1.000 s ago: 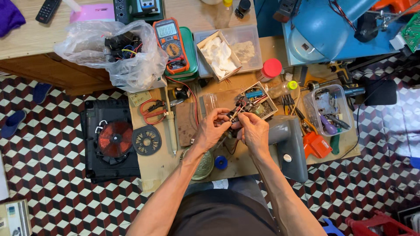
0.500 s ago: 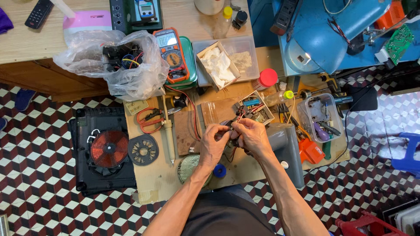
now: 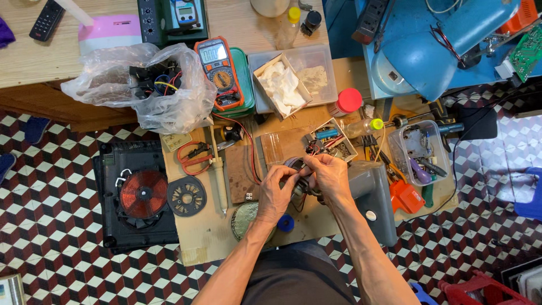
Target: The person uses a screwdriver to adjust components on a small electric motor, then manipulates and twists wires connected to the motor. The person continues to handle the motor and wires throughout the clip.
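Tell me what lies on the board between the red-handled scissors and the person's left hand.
In the head view, a brown rectangular board with a thin red wire running along it lies between the red-handled scissors and the left hand, beside a cream-handled tool.

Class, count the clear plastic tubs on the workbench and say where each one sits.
2: a large tub beside the multimeter, and a small tub of tools at the right edge. Others may be hidden.
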